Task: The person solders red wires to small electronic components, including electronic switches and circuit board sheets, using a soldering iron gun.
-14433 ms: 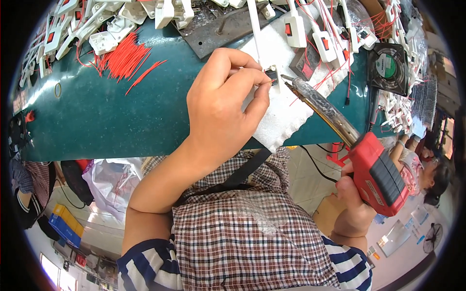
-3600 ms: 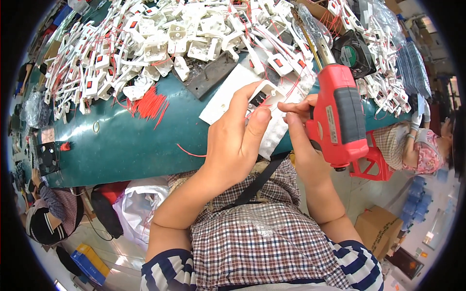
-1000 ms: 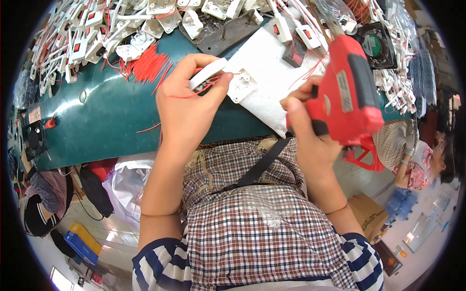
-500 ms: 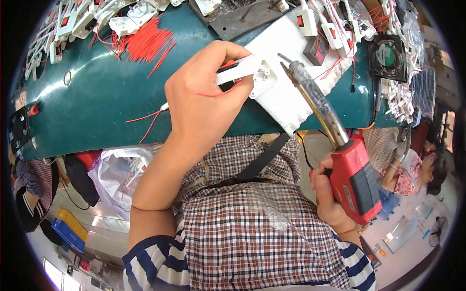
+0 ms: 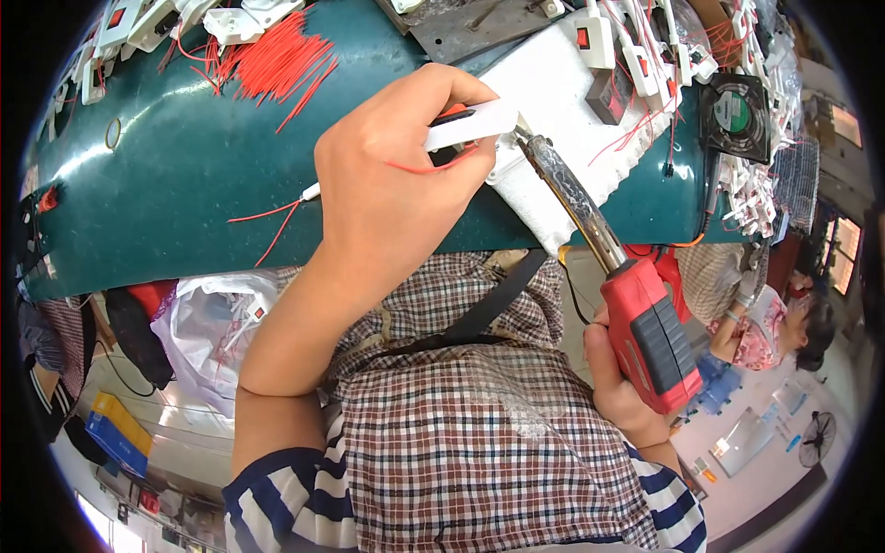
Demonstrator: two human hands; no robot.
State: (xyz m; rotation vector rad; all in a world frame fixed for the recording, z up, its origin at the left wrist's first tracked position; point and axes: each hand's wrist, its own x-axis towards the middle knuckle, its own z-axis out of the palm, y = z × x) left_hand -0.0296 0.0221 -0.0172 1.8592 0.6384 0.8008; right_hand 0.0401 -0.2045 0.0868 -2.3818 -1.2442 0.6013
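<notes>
My left hand (image 5: 392,170) is closed around a white plastic switch housing (image 5: 472,127), held above the table's near edge. A bit of red and black shows inside the housing, and a red wire curves along my fingers. From below the same hand, a white cable end (image 5: 312,193) pokes out with two red wires spread on the table. My right hand (image 5: 619,380) grips a red and black soldering gun (image 5: 653,336). Its long, stained metal barrel points up and left. The tip reaches the housing's right end; whether they touch I cannot tell.
Under the work lies a white foam sheet (image 5: 548,78) on the green table (image 5: 203,175). Cut red wires (image 5: 281,60) are piled at the far left, near white switch housings. A small black fan (image 5: 735,112) stands at right. Another person (image 5: 770,323) sits beyond it.
The soldering gun has moved left, bringing its tip from beside the housing up to its right end. My left hand and the housing have shifted slightly right.
</notes>
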